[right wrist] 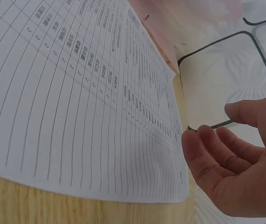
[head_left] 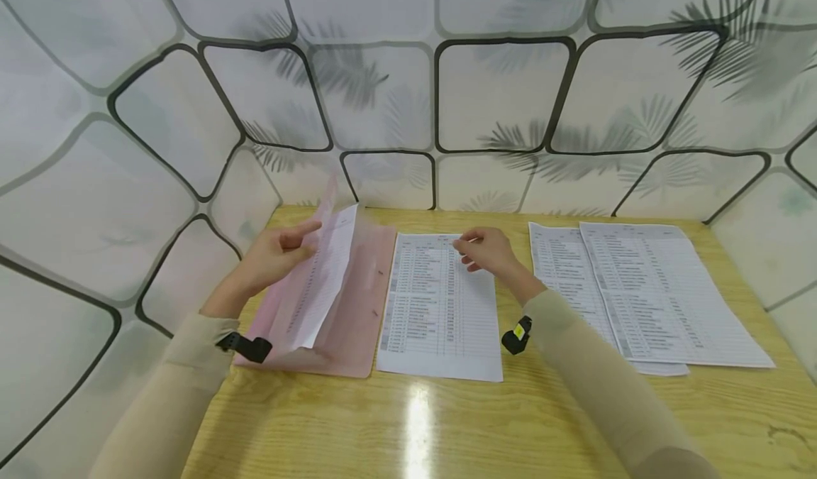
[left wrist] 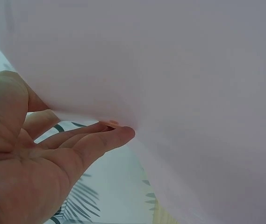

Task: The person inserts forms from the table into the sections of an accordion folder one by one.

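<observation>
My left hand (head_left: pixel 271 255) pinches the raised cover edge of a pink folder (head_left: pixel 378 309), which lies partly spread on the table at left. A white printed sheet (head_left: pixel 328 280) stands tilted inside the folder, against the lifted cover. In the left wrist view, the pale pink cover (left wrist: pixel 193 70) fills most of the picture and passes between the left hand's (left wrist: pixel 44 158) thumb and fingers. My right hand (head_left: pixel 488 250) hovers over the upper right part of a printed list (head_left: pixel 440 323). In the right wrist view, the right hand's (right wrist: pixel 245 158) fingers are loosely bent, holding nothing.
Two overlapping printed sheets, a lower one (head_left: pixel 562 273) and an upper one (head_left: pixel 676 301), lie at the right of the wooden table (head_left: pixel 510 422). A patterned fabric wall (head_left: pixel 498 96) rises along the table's back and sides. Two small fasteners show on the folder's inner face.
</observation>
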`<action>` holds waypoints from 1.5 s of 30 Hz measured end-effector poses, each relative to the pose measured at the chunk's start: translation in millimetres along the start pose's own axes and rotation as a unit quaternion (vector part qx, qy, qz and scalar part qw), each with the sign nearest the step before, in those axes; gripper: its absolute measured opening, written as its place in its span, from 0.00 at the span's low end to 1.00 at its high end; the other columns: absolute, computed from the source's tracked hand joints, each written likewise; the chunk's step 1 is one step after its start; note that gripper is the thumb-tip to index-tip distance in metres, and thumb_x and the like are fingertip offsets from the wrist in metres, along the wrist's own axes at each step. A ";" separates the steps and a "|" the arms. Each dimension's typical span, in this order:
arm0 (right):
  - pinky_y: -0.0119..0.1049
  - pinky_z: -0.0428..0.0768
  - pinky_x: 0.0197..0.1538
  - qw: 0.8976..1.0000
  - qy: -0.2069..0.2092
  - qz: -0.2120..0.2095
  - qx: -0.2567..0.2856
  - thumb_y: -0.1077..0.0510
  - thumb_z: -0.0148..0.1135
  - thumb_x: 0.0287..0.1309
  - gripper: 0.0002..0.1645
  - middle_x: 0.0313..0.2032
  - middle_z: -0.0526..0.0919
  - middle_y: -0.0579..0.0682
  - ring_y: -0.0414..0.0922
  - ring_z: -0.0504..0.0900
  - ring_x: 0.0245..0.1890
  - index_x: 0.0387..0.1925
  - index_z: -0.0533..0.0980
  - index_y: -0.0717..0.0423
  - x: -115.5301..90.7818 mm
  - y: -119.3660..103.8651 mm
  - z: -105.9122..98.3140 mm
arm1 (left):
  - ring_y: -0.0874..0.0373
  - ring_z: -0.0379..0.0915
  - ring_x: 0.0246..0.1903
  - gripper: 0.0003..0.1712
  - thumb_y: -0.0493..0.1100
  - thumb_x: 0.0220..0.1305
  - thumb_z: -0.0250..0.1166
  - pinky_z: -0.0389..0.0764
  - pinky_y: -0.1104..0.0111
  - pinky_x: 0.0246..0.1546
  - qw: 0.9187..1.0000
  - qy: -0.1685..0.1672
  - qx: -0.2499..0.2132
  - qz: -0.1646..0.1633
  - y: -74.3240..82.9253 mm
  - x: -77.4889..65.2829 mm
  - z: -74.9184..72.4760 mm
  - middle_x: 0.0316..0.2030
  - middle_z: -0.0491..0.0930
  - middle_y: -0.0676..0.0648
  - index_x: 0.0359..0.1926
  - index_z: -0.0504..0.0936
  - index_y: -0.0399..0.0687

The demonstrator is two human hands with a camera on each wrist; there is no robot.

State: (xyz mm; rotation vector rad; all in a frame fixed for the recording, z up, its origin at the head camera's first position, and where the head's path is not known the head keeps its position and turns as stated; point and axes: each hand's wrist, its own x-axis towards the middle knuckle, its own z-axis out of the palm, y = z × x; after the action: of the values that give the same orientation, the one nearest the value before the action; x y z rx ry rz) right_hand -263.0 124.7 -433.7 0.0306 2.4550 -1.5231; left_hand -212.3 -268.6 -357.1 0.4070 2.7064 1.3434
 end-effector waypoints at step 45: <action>0.66 0.54 0.79 0.915 0.004 -0.023 -0.403 0.25 0.58 0.67 0.66 0.77 0.56 0.77 0.74 0.51 0.78 0.79 0.51 0.75 1.9 52.6 -4.4 | 0.40 0.70 0.68 0.30 0.37 0.75 0.64 0.73 0.84 0.47 1.000 -0.004 0.009 -0.021 2.1 -2.4 -0.2 0.71 0.71 0.30 0.74 0.73 0.36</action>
State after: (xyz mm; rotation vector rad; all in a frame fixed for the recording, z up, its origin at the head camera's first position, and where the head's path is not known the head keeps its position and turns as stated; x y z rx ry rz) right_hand -257.8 152.2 -478.5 -0.1714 2.8988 -0.4162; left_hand -209.6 -268.2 -355.4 0.3560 2.7060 1.3052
